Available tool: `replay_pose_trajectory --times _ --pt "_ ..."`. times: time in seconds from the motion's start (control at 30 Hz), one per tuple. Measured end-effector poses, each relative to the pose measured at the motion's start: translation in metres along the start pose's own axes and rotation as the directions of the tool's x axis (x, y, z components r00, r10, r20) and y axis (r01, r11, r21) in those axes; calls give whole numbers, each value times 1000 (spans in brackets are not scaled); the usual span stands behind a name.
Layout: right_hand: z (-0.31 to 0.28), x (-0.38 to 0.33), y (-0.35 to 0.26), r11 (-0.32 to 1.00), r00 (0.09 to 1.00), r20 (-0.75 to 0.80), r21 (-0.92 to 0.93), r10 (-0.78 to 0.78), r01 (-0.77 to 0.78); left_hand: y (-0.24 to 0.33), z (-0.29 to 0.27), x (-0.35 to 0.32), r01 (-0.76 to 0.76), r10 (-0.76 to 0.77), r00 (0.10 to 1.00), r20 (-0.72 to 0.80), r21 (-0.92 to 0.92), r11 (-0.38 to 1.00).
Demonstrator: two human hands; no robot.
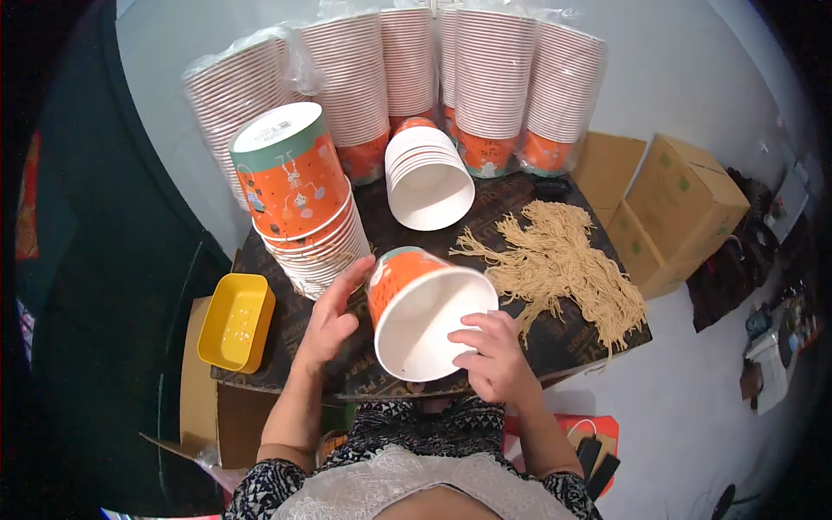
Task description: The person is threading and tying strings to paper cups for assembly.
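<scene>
An orange paper bucket (406, 274) with a green base and white inside lies tilted in front of me, its open mouth towards me. My right hand (492, 354) grips it at the right rim, fingers bent over the edge. Fingers stretched out and thumb apart, my left hand (333, 317) is open beside the bucket's left side; whether its fingertips touch the bucket I cannot tell. Just beyond that hand rises a stack of upside-down orange buckets (299, 195), with bits of string around the lower rims. To the right lies a heap of tan cords (563, 273).
A yellow plastic basket (236, 322) sits at the left edge of the dark table (360, 373). Nested buckets (429, 186) lie on their side mid-table. Tall plastic-wrapped bucket stacks (494, 78) line the back. Cardboard boxes (685, 204) stand at the right.
</scene>
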State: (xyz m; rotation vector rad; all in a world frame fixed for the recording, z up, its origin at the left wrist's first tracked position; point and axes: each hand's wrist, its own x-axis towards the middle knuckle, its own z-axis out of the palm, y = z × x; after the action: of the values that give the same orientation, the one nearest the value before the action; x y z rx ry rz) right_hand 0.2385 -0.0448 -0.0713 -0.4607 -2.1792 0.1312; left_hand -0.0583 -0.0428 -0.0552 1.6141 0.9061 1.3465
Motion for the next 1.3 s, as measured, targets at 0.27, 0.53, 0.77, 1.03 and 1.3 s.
replay_pose_trajectory --times 0.27,0.53,0.77,1.03,1.3 --pt "23 -18 12 541 821 169 677 546 -499 7 32 0 -318 201 946 253 622 716" --pt "32 -6 -11 527 746 66 666 663 -527 -14 61 -46 -338 446 893 54 735 588" --pt "54 -21 -10 665 863 138 582 485 -467 31 69 -18 -370 484 875 15 666 648" --pt "58 -10 -18 264 777 111 903 619 -340 23 81 -12 -351 461 887 4 656 668" --pt "55 -4 -16 125 777 144 953 613 -276 21 87 -16 -359 488 873 -6 669 651"
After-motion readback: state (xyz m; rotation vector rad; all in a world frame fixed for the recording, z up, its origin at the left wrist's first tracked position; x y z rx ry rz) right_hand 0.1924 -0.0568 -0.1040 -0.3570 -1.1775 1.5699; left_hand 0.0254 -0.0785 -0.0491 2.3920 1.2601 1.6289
